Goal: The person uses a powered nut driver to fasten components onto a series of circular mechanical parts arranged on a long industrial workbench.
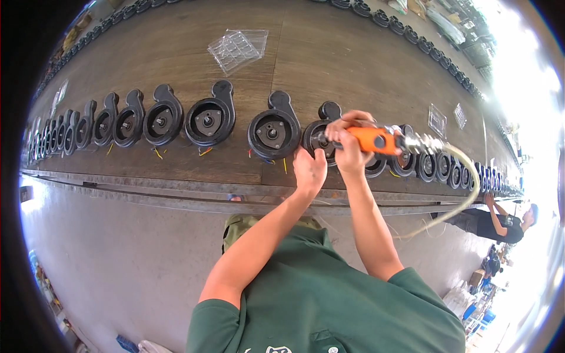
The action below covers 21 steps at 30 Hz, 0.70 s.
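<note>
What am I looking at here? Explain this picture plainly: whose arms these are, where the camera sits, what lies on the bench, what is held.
One picture, from a fisheye camera worn on a person's head, looking down; straight edges bend. The arms are that person's own. On the long wooden bench lies a row of black round housings and a clear plastic tray. The right hand grips an orange power screwdriver with a hose, its tip at one housing that the left hand steadies. Another person works at the right.
</note>
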Each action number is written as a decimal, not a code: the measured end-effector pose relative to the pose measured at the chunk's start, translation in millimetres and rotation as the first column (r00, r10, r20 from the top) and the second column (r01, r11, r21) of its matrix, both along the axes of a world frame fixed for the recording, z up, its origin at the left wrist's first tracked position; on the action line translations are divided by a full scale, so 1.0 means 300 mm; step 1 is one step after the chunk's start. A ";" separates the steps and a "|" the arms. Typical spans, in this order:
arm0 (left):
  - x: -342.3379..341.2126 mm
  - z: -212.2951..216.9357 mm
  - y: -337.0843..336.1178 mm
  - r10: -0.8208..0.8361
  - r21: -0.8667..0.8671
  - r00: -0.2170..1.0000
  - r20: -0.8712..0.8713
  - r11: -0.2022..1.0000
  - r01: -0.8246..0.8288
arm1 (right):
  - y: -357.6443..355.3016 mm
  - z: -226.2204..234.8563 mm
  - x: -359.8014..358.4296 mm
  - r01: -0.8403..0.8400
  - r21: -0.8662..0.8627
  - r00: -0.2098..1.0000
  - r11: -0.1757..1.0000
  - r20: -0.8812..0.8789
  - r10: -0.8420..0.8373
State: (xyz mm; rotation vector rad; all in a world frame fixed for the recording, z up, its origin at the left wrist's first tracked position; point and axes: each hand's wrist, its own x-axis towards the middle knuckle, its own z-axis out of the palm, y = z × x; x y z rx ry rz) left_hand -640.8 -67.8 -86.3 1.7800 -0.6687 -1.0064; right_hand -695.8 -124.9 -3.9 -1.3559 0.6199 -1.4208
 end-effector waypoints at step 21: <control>-0.021 -0.077 -0.011 0.025 -0.078 1.000 -0.012 0.997 -0.025 | -0.156 -0.089 -0.128 0.114 0.120 0.993 0.986 0.020 -0.117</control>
